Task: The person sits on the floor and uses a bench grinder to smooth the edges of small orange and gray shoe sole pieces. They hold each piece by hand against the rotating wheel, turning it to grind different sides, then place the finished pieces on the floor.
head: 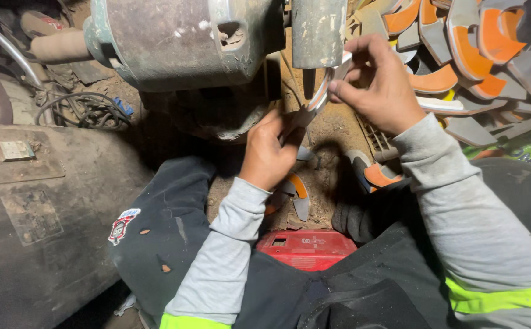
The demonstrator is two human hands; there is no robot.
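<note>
Both hands grip one curved metal blade (316,100) against a grinding wheel (318,31): the left hand (268,151) closed on its near end, the right hand (380,82) pinching its far end, beside a motor housing (183,39) and piled orange-and-grey blades (469,52).

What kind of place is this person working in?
Probably a small, dusty workshop: a big motor-driven grinder, a heap of orange-and-grey curved pieces, and both hands pressing one curved piece against the wheel.
</note>
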